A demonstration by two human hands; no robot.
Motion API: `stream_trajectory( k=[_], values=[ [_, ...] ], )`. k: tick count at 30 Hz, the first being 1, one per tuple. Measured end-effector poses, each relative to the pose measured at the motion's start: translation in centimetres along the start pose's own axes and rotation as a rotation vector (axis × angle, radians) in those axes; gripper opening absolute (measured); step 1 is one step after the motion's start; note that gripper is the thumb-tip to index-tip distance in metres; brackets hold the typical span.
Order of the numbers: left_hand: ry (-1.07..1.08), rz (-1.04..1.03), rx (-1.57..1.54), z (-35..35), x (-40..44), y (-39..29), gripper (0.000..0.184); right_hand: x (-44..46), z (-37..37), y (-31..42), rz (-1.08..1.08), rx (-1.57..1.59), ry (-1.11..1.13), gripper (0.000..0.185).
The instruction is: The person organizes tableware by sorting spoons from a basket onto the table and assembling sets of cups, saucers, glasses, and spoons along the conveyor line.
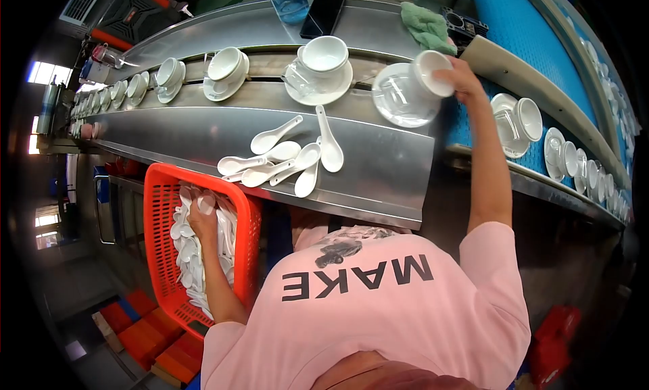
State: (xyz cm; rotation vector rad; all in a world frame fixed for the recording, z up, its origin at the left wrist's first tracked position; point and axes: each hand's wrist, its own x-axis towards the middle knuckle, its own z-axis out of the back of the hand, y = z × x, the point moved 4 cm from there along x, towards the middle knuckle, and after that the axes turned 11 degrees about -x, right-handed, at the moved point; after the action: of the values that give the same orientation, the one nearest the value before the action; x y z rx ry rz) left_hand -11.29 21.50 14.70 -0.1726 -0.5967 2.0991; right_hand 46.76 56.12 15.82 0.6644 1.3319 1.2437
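My right hand grips the rim of a small white bowl, tilted over a white saucer. On that saucer lies clear glassware, partly hidden by the bowl. My left hand is down in a red plastic basket filled with white spoons. Its fingers close around a white spoon; some fingertips are hard to see. Between my hands, a loose pile of several white spoons lies on the steel counter.
A row of saucers with bowls and glasses runs leftward along a conveyor track. More sets stand on the blue belt at right. A phone, a blue-tinted container and a green cloth lie at the back.
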Motion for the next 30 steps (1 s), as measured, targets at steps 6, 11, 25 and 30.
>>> stream_trajectory(
  k=[6, 11, 25, 30],
  values=[
    [-0.28, 0.111, -0.117, 0.5, 0.7, 3.7, 0.046, 2.0, -7.2, 2.5, 0.044, -0.15, 0.053, 0.038],
    [-0.336, 0.427, -0.435, 2.6, 1.4, 5.0, 0.04, 0.4, -5.8, 2.8, 0.104, -0.319, -0.057, 0.034],
    [-0.581, 0.165, -0.686, 9.7, 4.5, -7.4, 0.019, -13.0, 13.4, -0.6, -0.256, -0.474, -0.37, 0.045],
    [-0.524, -0.136, -0.248, 10.9, 8.0, -12.2, 0.044, -13.3, 11.9, -1.5, -0.162, -0.218, -0.501, 0.045]
  ],
)
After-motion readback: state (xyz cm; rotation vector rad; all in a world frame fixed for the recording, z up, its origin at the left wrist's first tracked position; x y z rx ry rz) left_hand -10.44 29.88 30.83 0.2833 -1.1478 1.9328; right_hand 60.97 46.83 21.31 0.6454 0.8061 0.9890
